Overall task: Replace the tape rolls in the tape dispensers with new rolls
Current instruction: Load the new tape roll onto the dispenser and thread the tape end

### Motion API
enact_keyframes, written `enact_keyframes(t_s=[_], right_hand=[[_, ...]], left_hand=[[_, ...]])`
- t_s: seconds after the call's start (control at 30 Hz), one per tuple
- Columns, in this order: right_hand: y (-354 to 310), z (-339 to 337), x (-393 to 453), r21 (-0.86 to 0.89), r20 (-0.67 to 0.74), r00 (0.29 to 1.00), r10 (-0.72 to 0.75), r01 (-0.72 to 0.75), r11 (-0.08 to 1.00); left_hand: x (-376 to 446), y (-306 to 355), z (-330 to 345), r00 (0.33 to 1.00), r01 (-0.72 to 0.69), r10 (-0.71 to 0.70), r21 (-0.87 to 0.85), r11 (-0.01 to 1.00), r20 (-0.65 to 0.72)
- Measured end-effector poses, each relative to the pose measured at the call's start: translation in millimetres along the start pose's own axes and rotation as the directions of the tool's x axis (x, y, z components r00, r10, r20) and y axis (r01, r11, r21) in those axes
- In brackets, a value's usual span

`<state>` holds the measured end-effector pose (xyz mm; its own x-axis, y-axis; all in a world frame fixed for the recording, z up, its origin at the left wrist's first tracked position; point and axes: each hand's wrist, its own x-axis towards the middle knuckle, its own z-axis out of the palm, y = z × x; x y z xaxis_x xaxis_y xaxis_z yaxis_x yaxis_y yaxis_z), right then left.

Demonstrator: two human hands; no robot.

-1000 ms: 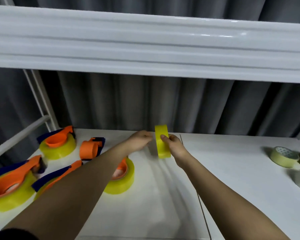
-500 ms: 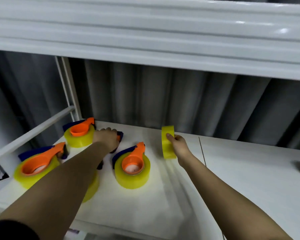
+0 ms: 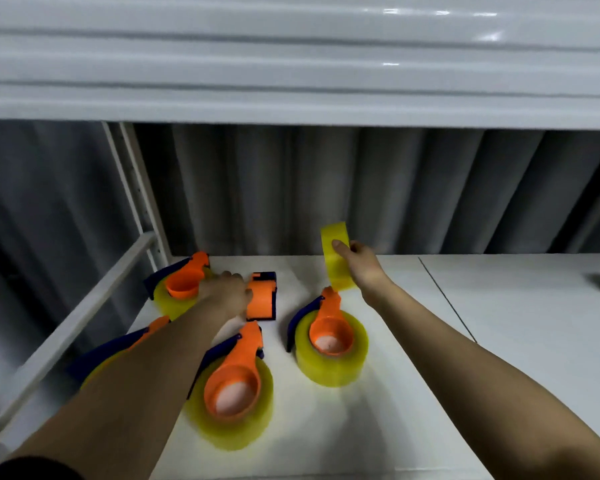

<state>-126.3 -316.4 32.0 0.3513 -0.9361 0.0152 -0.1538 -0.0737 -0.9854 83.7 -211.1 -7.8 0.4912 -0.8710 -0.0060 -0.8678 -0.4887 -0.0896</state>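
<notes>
Tape roll (image 3: 336, 258), translucent yellow and seen almost edge-on, stands upright just right of the frame's centre, held off the white shelf (image 3: 499, 323) by the right hand (image 3: 359, 268), thumb pressed on the near face and the other fingers curled behind it. Left of centre, the left hand (image 3: 224, 292) reaches to an empty orange-and-navy dispenser (image 3: 262, 296); its fingers touch the dispenser's left side, though whether they grip it I cannot tell. Around it lie loaded dispensers (each an orange hub inside a fat yellow roll): one at the back left (image 3: 181, 292), one in the lower middle (image 3: 232, 396), one right of that (image 3: 331, 344), another half hidden under the left forearm (image 3: 118, 351).
</notes>
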Motion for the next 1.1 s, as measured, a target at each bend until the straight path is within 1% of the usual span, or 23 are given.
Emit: enact_keyframes(t_s=[0.07, 0.1, 0.13, 0.2, 0.27, 0.33, 0.4, 0.43, 0.5, 0.6, 0.63, 0.67, 0.73, 0.83, 0.93, 1.0, 1.1], right_hand=[[-1.3, 13.8, -5.4, 0.008, -0.026, 1.0, -0.008, 0.008, 1.0], [-2.0, 18.8, -8.3, 0.01, -0.034, 0.999, -0.006, 0.007, 1.0], [-2.6, 22.9, -11.4, 0.013, -0.035, 0.999, -0.004, 0.004, 1.0], [-3.4, 30.5, -15.3, 0.025, -0.038, 0.999, 0.012, -0.011, 1.0], [-4.3, 35.8, -18.4, 0.015, -0.045, 0.999, 0.017, -0.016, 1.0], [-5.6, 38.7, -21.5, 0.005, -0.049, 0.999, 0.013, -0.013, 1.0], [-7.2, 41.2, -25.0, 0.024, -0.039, 0.999, 0.01, -0.009, 1.0], [-8.4, 42.1, -26.4, 0.039, -0.035, 0.999, 0.017, -0.016, 0.999], [-12.4, 44.0, -30.4, 0.079, -0.024, 0.999, 0.035, -0.033, 0.996], [-17.5, 45.2, -40.1, 0.145, 0.017, 0.999, 0.035, -0.037, 0.989], [-18.9, 44.7, -45.0, 0.153, 0.024, 0.999, 0.024, -0.027, 0.988], [-19.6, 44.4, -50.6, 0.158, 0.032, 0.999, 0.006, -0.011, 0.987], [-21.1, 42.8, -62.6, 0.178, 0.051, 0.998, -0.025, 0.015, 0.984], [-29.8, 42.3, -85.6, 0.242, 0.056, 0.996, -0.069, 0.053, 0.969], [-30.3, 45.6, -102.8, 0.307, 0.041, 0.995, -0.089, 0.072, 0.949], [-26.4, 48.5, -111.4, 0.379, 0.046, 0.996, -0.08, 0.056, 0.924], [-20.3, 53.9, -120.4, 0.485, 0.066, 0.998, -0.008, -0.025, 0.874]], left_hand=[[3.8, -2.6, 5.5, 0.997, 0.016, -0.007, -0.131, 0.991, 0.074], [6.0, -1.3, 8.8, 0.994, 0.035, -0.008, -0.24, 0.97, 0.111], [7.7, 1.1, 11.5, 0.989, 0.069, -0.013, -0.371, 0.926, 0.151], [12.8, 5.3, 16.7, 0.977, 0.144, -0.014, -0.609, 0.78, 0.213], [17.4, 8.4, 19.6, 0.963, 0.226, -0.031, -0.741, 0.633, 0.268], [19.1, 10.5, 20.8, 0.946, 0.303, -0.051, -0.819, 0.487, 0.319], [19.4, 14.4, 19.0, 0.938, 0.342, -0.055, -0.88, 0.33, 0.343], [16.7, 16.8, 13.6, 0.935, 0.351, -0.061, -0.893, 0.28, 0.349], [14.1, 19.9, 4.5, 0.952, 0.308, -0.053, -0.933, 0.185, 0.303], [-6.8, 21.8, -18.8, 0.983, 0.176, -0.036, -0.983, -0.05, 0.178], [-17.0, 21.7, -25.8, 0.989, 0.136, -0.041, -0.987, -0.081, 0.139], [-25.8, 21.2, -30.0, 0.995, 0.081, -0.054, -0.993, -0.09, 0.086], [-42.7, 21.8, -35.0, 0.998, -0.032, -0.064, -0.997, -0.071, -0.027], [-64.1, 23.0, -37.9, 0.986, -0.156, -0.064, -0.988, -0.015, -0.154], [-86.6, 28.0, -37.5, 0.974, -0.223, -0.037, -0.972, 0.07, -0.226], [-96.3, 31.1, -34.6, 0.964, -0.256, -0.047, -0.963, 0.083, -0.26], [-104.5, 36.4, -32.0, 0.958, -0.277, -0.058, -0.96, 0.047, -0.28]])
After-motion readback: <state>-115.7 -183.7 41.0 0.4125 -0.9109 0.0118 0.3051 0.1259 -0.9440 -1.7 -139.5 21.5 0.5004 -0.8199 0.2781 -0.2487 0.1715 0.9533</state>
